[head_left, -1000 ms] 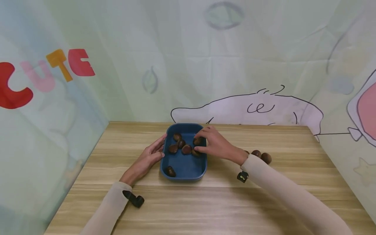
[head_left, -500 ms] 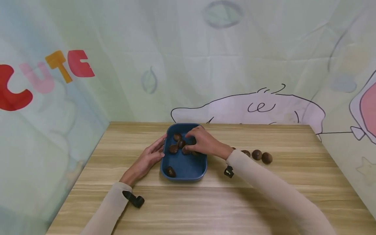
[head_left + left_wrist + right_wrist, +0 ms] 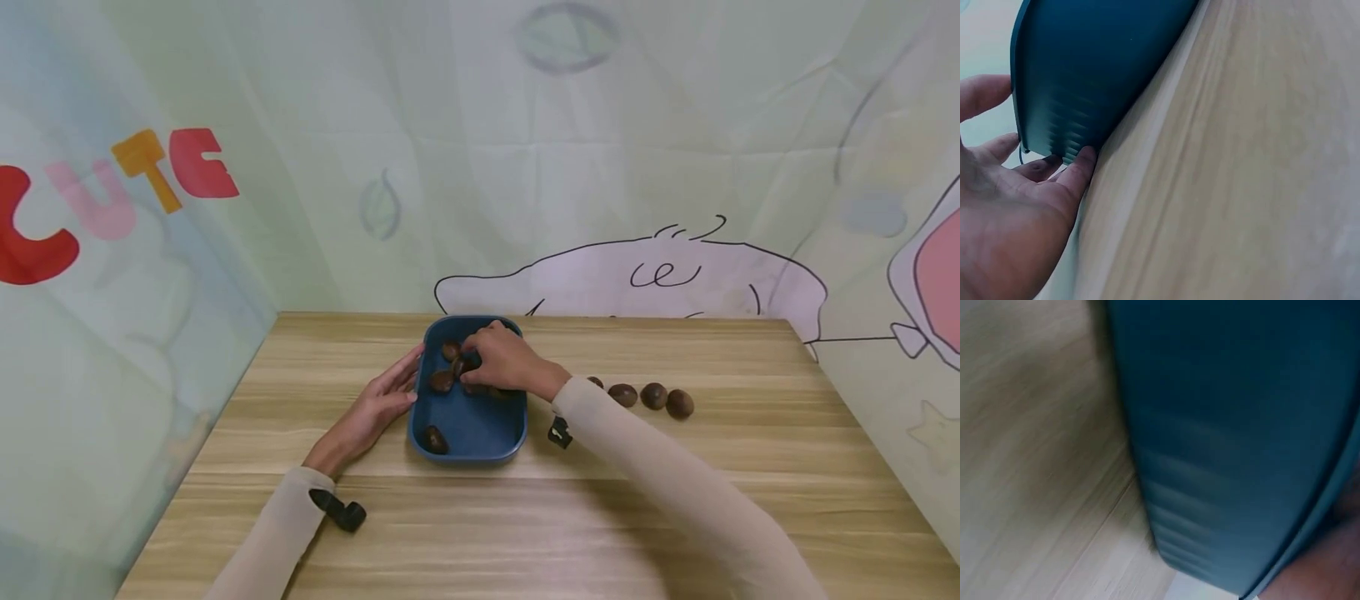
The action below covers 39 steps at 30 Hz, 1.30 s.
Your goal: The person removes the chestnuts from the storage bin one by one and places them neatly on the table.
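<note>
A blue rectangular box (image 3: 468,429) with rounded corners stands on the table. Inside it lie several brown chestnuts (image 3: 442,382), one of them by itself in the near left corner. My left hand (image 3: 372,414) rests against the box's left side; in the left wrist view its extended fingertips (image 3: 1085,159) touch the wall and lower edge. Over the right rim reaches my right hand (image 3: 506,358), its thumb and forefinger curled around a chestnut (image 3: 461,367) in the cluster. That hand covers part of the box's right side. In the right wrist view the box's wall hides most of it.
To the right of the box, several more chestnuts (image 3: 622,395) lie in a row on the wood-grain table (image 3: 480,525), the leftmost partly behind the right sleeve (image 3: 660,475). A printed curtain (image 3: 480,183) borders the table at the back and both sides.
My right hand has moved left within the box, from the chestnuts at its right side to the middle cluster. More of the outside row shows. My left hand stays at the box's side.
</note>
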Available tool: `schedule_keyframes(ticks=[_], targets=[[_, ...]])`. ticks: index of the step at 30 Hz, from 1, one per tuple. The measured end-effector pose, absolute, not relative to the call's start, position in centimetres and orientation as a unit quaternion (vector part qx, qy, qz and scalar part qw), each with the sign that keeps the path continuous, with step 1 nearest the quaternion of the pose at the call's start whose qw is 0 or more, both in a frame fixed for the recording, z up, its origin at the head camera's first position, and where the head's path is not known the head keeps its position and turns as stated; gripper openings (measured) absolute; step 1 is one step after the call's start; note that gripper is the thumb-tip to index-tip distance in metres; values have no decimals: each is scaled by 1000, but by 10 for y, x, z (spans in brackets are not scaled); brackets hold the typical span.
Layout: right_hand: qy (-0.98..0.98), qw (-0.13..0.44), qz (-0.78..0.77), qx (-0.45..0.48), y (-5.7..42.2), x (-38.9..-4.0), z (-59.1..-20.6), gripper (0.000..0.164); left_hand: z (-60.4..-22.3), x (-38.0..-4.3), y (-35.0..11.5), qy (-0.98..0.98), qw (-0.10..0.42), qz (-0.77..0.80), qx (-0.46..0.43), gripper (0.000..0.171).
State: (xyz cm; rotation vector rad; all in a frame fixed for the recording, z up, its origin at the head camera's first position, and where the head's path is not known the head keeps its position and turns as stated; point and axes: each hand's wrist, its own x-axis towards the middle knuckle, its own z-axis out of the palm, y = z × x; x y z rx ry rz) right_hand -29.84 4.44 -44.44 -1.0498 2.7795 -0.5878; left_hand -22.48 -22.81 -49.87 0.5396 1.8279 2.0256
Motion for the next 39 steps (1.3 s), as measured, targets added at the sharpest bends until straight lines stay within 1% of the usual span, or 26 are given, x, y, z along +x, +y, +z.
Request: schedule_keyframes(ticks=[10, 18, 27, 31, 39], targets=[[918, 57, -190, -344, 27, -300, -448, 42, -497, -224, -228, 654, 179, 711, 187, 80], [935, 80, -232, -256, 20, -299, -452, 33, -495, -223, -228, 654, 180, 712, 185, 79], [925, 13, -259, -276, 35, -283, -435, 39, -495, -224, -227, 654, 176, 713, 180, 79], [918, 5, -279, -281, 48, -269, -425, 41, -497, -224, -226, 655, 172, 714, 176, 80], [900, -4, -327, -287, 78, -242, -421, 35, -499, -224, -225, 658, 165, 717, 163, 80]])
